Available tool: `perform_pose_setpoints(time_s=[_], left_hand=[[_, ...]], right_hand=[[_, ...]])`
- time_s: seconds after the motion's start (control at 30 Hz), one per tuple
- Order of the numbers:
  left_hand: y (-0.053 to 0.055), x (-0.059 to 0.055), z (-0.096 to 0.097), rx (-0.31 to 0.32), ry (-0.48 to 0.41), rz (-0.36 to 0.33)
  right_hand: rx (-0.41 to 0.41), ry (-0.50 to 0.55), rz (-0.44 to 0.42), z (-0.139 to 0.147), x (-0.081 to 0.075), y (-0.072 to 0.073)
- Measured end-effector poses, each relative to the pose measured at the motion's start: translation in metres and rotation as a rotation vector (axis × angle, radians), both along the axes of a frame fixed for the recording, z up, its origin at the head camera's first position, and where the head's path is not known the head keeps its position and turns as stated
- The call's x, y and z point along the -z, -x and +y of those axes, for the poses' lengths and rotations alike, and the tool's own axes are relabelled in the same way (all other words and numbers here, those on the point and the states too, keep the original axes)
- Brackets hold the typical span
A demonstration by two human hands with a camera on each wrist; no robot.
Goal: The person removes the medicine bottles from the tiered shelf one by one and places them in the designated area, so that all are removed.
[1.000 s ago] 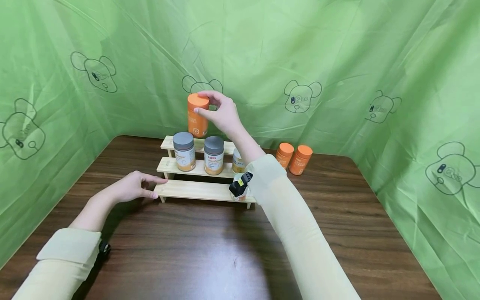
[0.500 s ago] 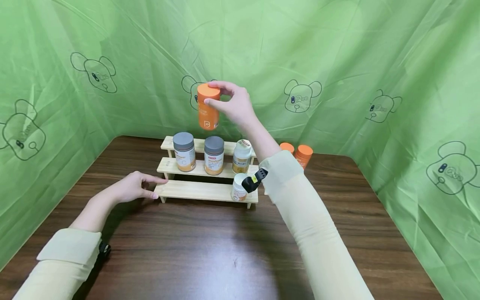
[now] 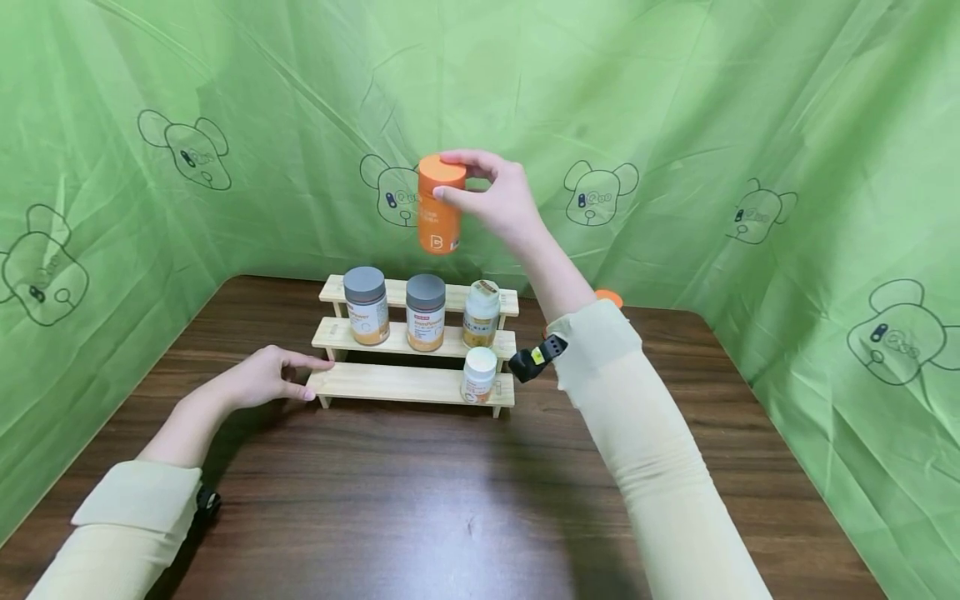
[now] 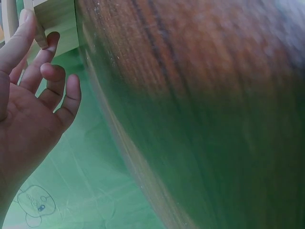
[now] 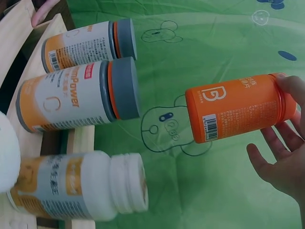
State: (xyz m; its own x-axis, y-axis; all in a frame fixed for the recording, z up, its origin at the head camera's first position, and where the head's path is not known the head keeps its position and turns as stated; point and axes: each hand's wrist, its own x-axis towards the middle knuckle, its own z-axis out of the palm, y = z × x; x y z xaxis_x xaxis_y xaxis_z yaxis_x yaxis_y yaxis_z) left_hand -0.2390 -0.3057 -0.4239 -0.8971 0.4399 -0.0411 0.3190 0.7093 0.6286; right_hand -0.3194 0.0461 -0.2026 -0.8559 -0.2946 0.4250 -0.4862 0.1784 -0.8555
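An orange pill bottle (image 3: 439,208) is held upright in the air by my right hand (image 3: 498,196), thumb and fingers pinching its orange lid. In the right wrist view the bottle (image 5: 233,109) shows a barcode and a white B logo. My left hand (image 3: 258,379) grips the left end of the lowest step of a three-step wooden rack (image 3: 390,381), which the left wrist view shows close up between thumb and fingers. On the middle step stand two grey-lidded bottles (image 3: 366,308) and a white-and-gold bottle (image 3: 481,315). A small white bottle (image 3: 478,377) stands on the lowest step's right.
Behind my right forearm, an orange lid (image 3: 609,297) peeks out on the brown wooden table (image 3: 390,500); the rest there is hidden. A green curtain (image 3: 495,75) with bear drawings surrounds the table at the back and sides.
My right hand has carried the orange bottle up and to the right, away from the rack's top step. Its forearm now hides most of the orange bottles at the right. The left hand stays put.
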Motion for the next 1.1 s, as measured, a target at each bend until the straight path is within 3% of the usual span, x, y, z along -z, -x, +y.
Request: perform_pose_setpoints(time_s=[0.37,0.73,1.0,1.1], left_hand=[[0.001,0.000,0.000,0.001,-0.002,0.014],[-0.002,-0.003,0.000,-0.007,0.003,-0.001],[-0.004,-0.004,-0.001,-0.011,0.017,0.014],[-0.004,-0.004,-0.002,-0.012,0.019,0.018]], right_hand=[[0.050,-0.041,0.011,0.028,-0.020,-0.029],[0.077,-0.045,0.029,0.062,-0.010,-0.031],[0.095,-0.036,0.023,0.083,-0.018,-0.059],[0.112,-0.036,0.017,0.093,-0.014,-0.059]])
